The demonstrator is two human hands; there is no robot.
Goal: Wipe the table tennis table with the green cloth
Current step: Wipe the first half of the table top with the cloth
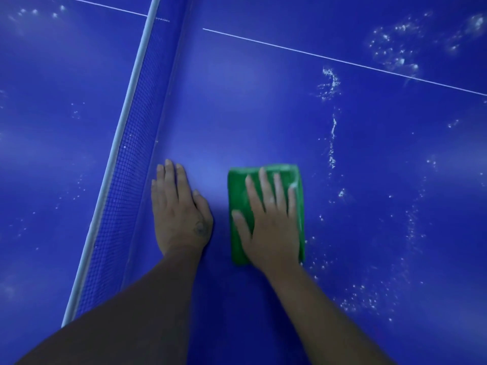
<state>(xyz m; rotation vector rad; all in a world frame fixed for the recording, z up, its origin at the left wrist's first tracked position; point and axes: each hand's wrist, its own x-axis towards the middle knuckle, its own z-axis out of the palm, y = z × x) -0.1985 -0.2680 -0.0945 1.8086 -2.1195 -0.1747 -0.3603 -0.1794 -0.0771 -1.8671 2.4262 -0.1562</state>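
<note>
Pressing flat on the cloth (266, 214), whose long axis runs away from the person, the open right hand (268, 219) has droplets (332, 133) to its right, while the left hand (179, 209) rests flat on the table (263, 114) by the net (126, 164).

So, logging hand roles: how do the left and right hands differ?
The right hand presses flat on the folded green cloth; the left hand rests on the bare table tennis table. The left hand lies beside the net; the right hand nearer the white droplets. Both are open, palms down.
</note>
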